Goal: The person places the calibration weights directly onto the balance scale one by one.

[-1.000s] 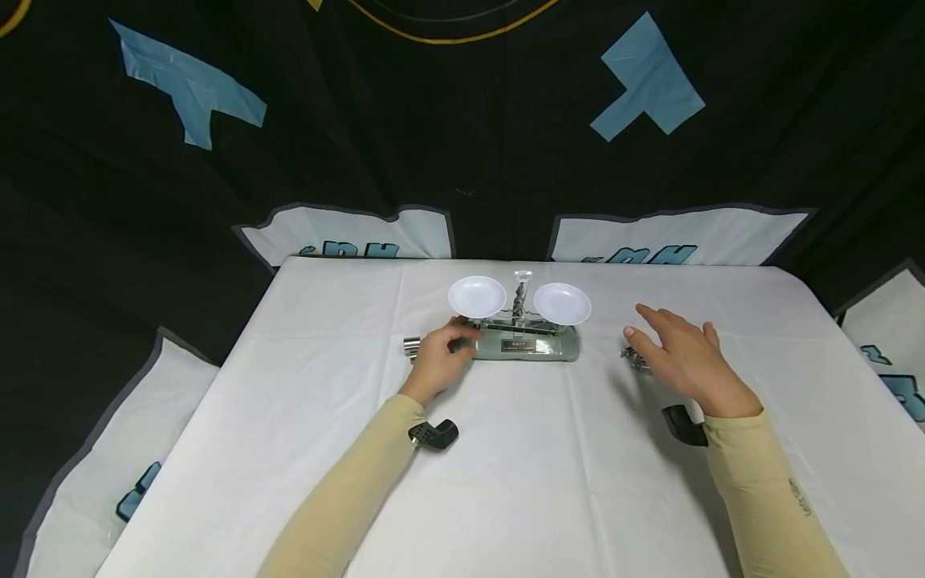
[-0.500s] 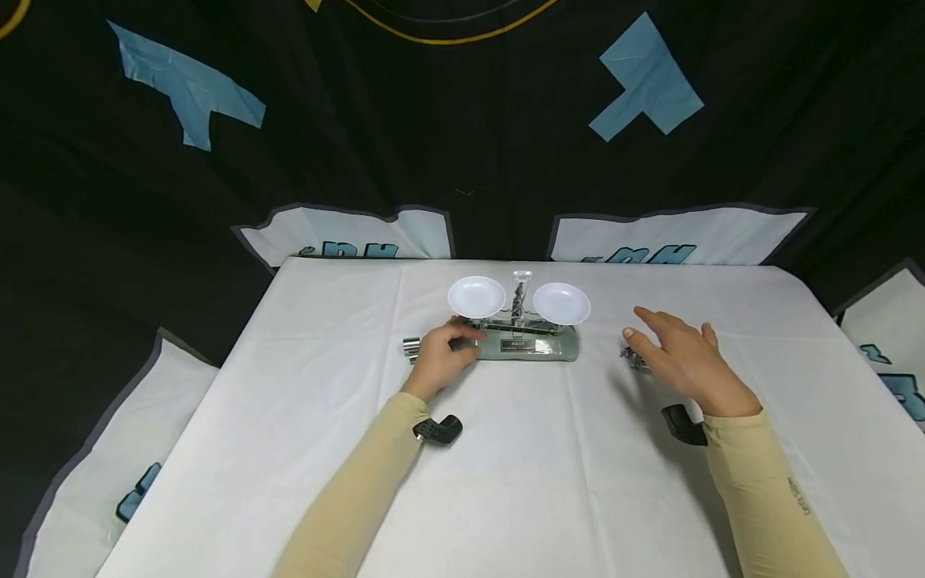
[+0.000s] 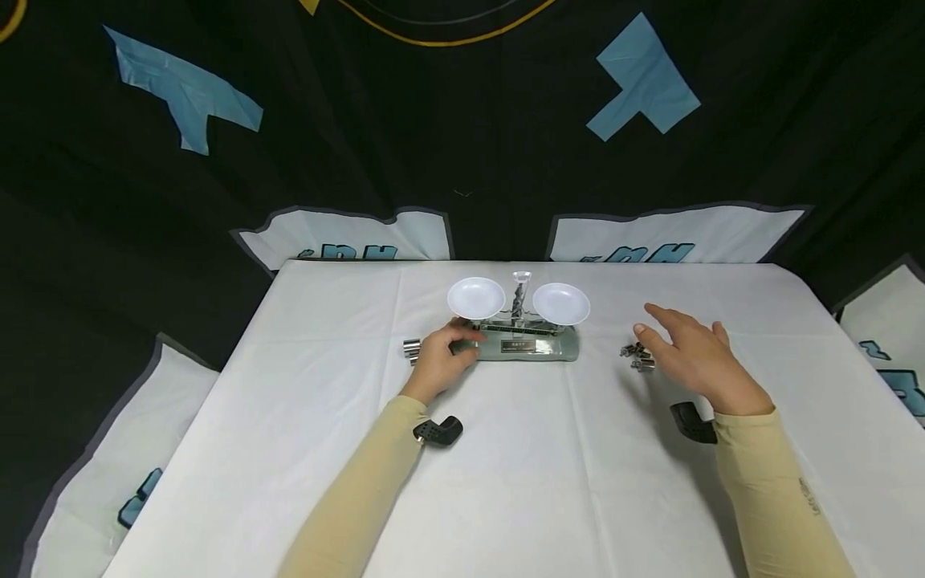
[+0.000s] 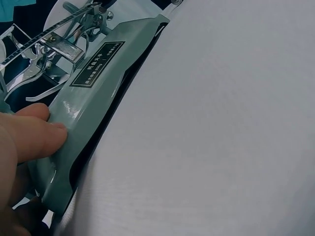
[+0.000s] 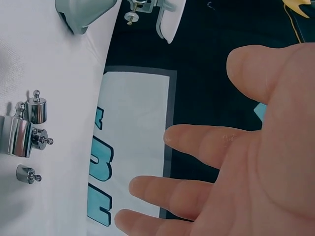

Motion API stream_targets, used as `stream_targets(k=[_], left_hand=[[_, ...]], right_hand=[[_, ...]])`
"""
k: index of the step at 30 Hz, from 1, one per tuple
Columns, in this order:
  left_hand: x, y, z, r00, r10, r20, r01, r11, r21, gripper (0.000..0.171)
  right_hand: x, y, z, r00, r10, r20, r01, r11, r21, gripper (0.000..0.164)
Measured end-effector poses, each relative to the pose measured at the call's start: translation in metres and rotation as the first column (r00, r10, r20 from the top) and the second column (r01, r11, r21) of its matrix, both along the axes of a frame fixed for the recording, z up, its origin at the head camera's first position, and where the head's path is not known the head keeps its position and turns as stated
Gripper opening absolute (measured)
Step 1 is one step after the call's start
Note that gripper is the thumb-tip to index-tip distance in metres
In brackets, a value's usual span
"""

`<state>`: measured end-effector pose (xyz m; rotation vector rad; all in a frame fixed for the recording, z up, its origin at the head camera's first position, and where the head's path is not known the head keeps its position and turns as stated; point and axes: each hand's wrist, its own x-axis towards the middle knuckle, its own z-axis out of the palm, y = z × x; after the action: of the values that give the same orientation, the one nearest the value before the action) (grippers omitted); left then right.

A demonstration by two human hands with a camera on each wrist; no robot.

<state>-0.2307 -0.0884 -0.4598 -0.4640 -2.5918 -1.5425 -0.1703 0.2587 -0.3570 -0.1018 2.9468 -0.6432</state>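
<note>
A green two-pan balance scale [image 3: 549, 347] stands toward the back middle of the table, with a white left pan [image 3: 476, 298] and a white right pan [image 3: 561, 303]. My left hand [image 3: 441, 357] grips the left end of its base. In the left wrist view, the thumb and a finger lie on the green base [image 4: 93, 108] and other fingers curl in shadow at its end. Over on the right, my right hand [image 3: 697, 361] is raised with spread fingers, holding nothing. Small knobbed metal weights [image 5: 20, 137] stand on the table beside it, several of them in the right wrist view.
Shiny metal cylinders [image 3: 411, 350] lie just left of my left hand, partly hidden by it. White cloth covers the table [image 3: 506, 482]. Behind its far edge hangs a black curtain [image 3: 462, 144] with blue tape pieces.
My right hand has shifted a little to the right, uncovering more of the metal weights. The left hand keeps its hold on the scale's base, which stays in place.
</note>
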Motion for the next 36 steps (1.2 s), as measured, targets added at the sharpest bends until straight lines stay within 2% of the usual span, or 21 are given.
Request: stream_targets(k=[10,15,20,26,36], left_hand=[[0.0,0.0,-0.004,1.0,0.001,-0.011,-0.001,1.0,-0.025,0.018],[0.0,-0.001,-0.004,1.0,0.003,-0.007,-0.003,1.0,-0.016,0.018],[0.0,-0.002,-0.002,1.0,0.004,-0.008,-0.004,1.0,-0.026,0.018],[-0.001,-0.002,-0.001,1.0,0.004,-0.019,-0.005,0.999,-0.038,0.019],[-0.001,-0.001,-0.002,1.0,0.006,-0.015,-0.007,0.999,-0.037,0.019]], right_hand=[[-0.005,0.011,-0.005,1.0,-0.003,-0.003,0.003,0.998,-0.06,0.071],[-0.009,0.016,-0.011,0.999,-0.041,0.032,0.043,0.996,-0.073,0.071],[-0.012,0.024,-0.018,0.996,-0.068,0.058,0.072,0.995,-0.075,0.065],[-0.016,0.032,-0.03,0.997,-0.079,0.015,0.08,0.995,-0.055,0.052],[-0.02,0.038,-0.051,0.986,-0.169,-0.007,0.169,0.984,-0.062,0.043]])
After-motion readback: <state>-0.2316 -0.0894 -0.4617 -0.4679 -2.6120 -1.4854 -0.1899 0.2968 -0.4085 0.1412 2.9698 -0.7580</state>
